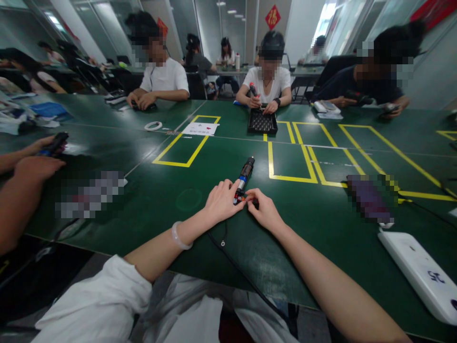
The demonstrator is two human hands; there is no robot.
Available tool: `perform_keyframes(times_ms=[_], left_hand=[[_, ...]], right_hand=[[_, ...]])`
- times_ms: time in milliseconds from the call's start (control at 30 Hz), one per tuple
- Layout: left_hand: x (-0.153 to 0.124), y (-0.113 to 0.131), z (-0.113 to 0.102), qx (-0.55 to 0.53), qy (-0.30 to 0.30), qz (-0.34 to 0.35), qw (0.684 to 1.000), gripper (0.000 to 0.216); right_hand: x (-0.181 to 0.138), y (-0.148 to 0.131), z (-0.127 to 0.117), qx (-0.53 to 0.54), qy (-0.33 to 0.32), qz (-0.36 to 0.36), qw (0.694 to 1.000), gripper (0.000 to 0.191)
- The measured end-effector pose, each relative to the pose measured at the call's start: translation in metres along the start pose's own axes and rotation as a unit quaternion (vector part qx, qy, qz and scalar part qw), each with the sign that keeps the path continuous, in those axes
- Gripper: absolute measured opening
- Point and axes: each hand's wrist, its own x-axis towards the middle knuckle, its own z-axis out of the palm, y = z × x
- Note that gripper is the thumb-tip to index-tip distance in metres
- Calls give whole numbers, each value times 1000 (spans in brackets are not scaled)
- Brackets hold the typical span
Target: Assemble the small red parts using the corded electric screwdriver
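On the green table lies what looks like an opened electric screwdriver (pixel 245 173), its dark tip pointing away from me. A silver and blue cylinder shows in its body, with small red and orange parts or wires at the near end. My left hand (pixel 222 202) lies over its near part from the left, the fingers bent around it and pressing it down. Close by on the right, my right hand (pixel 263 209) has its thumb and fingertips pinched at the near end. Whatever sits between those fingertips is too small and hidden to make out.
A black cable (pixel 237 267) runs from near my hands over the table edge. A white power bank (pixel 419 276) and a blurred phone (pixel 371 197) lie right, another blurred device (pixel 94 193) left. Across the table a person works over a black tray (pixel 263 125). Yellow tape outlines (pixel 293 179) mark the tabletop.
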Motion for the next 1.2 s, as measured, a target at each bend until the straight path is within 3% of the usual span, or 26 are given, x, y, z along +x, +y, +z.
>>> perform_keyframes(times_ms=[133,267,567,833,967,1100,1200], left_hand=[[-1,-15,-2,14,-8,13,1000,66],[-4,-45,-3,35,-17,-7,999,68],[-9,-154,-4,92,-59,-125,986,73],[-7,-247,5,81,-81,-173,978,77],[-6,-256,0,78,-71,-196,975,77],[-9,-237,-9,107,-23,-200,974,65],[-10,-222,-16,106,-21,-218,970,49]], right_hand=[[0,3,-1,28,-5,-4,1000,28],[0,5,-2,25,-9,-3,1000,24],[0,2,-3,-1,-13,-15,1000,14],[1,2,-4,-27,-22,-31,999,13],[0,1,-4,-22,-19,-31,999,13],[1,1,-4,-19,-17,-32,999,13],[1,0,-5,-21,-18,-29,999,13]])
